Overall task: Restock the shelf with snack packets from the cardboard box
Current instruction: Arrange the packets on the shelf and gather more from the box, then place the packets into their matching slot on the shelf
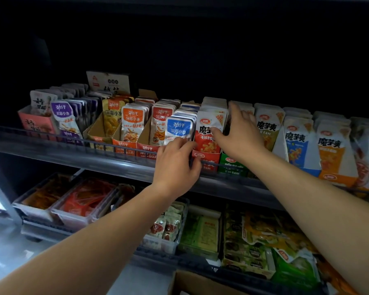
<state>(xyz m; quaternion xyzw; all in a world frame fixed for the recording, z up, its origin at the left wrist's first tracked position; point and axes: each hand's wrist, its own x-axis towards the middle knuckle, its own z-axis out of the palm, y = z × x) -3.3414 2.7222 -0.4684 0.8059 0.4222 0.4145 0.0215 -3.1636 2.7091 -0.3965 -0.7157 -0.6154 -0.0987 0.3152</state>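
The upper shelf holds rows of snack packets standing in display boxes. My right hand pinches the front of the red-and-white packet row, thumb on the front packet's face and fingers reaching down into the gap behind. My left hand grips the front left corner of that row's red display box, with its fingertips against the blue packets beside it. A corner of the open cardboard box shows at the bottom edge, its contents hidden.
Orange, purple and pink packet rows fill the shelf to the left; yellow, blue and orange ones to the right. A wire rail runs along the shelf front. The lower shelf holds clear bins and green packs.
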